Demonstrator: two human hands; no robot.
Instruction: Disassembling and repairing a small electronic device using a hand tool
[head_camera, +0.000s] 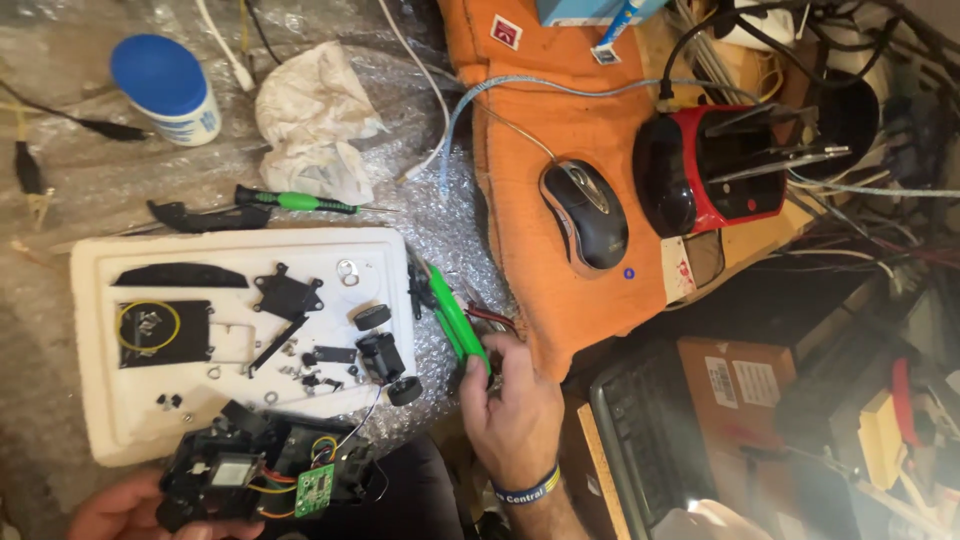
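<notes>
Reaching right hand (515, 405), fingers (478, 368) on green tool (458, 320)

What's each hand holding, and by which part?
Left hand supports the opened black device from its underside edge. Right hand closes on the green-handled tool by its handle end.

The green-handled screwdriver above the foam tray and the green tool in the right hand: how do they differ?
The screwdriver lies untouched on the bubble wrap, nearly level in the picture; the green tool runs diagonally, gripped at its lower end by the right hand. The screwdriver is slim with a black cap; the tool looks broader and flatter. Both are bright green.
</notes>
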